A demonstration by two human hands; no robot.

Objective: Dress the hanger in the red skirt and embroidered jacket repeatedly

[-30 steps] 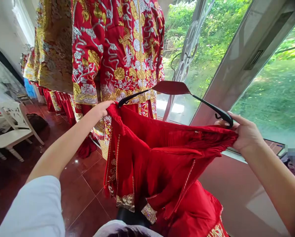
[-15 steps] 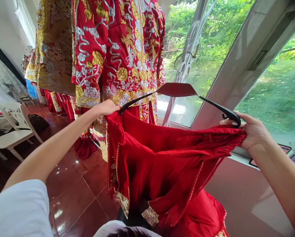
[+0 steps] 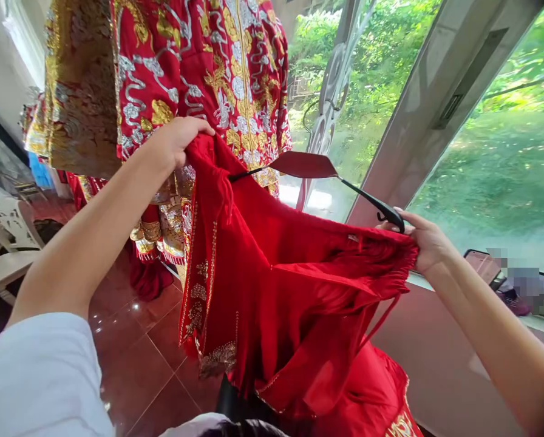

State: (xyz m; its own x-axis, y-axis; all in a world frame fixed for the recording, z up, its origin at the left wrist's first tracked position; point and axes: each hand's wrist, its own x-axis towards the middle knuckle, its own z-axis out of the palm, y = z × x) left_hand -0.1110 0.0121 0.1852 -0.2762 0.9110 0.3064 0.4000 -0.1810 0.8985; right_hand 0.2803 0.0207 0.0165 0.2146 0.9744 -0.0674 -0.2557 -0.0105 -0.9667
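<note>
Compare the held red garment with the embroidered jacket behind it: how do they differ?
The red garment is mostly plain with gold trim, while the embroidered jacket is densely patterned in gold and silver. The red garment's top is spread wide between the left grip and the right grip; the embroidered jacket is upright and not held. Both are red with gold decoration.

Satiny cloth garment [image 3: 294, 303], smooth plastic-looking hanger [image 3: 303, 165], glossy floor tiles [image 3: 138, 355], metallic-looking embroidery [image 3: 238, 88] on the cloth jacket [image 3: 197, 70]

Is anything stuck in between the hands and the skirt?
Nothing visible: the left grip holds the skirt directly, and the right grip touches it too while also holding one end of the hanger.
</note>
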